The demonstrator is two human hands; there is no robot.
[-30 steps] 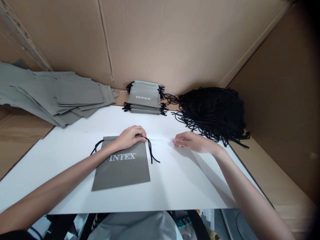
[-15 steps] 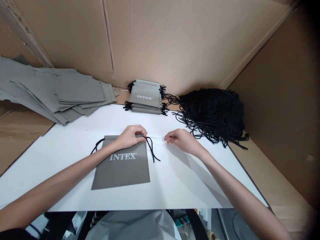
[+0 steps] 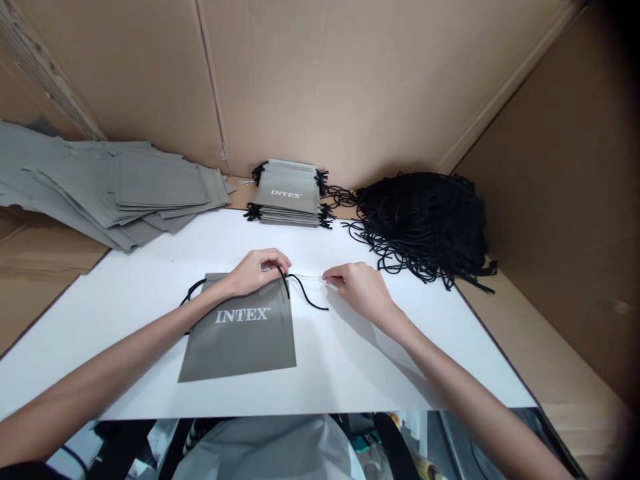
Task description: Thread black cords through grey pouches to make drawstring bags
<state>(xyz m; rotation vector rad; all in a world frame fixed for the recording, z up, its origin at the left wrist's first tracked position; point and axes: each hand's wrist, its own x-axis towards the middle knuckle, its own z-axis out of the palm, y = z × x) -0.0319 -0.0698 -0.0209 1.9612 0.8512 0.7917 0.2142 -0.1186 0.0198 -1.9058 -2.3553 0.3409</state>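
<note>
Gray INTEX pouch [image 3: 245, 347] lies on the white table [image 3: 360, 373], left hand [image 3: 257, 272] pinching its top-right corner, right hand [image 3: 357, 287] a thin pale strand [image 3: 307, 277]; behind lie gray pouches [image 3: 155, 180], a pouch stack [image 3: 287, 197], black cords [image 3: 425, 220].

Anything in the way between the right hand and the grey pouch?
Yes: the left hand, at the upper right corner of the grey pouch, and a black cord trailing from there. Otherwise only a thin pale strand spans the gap to the right hand.
</note>
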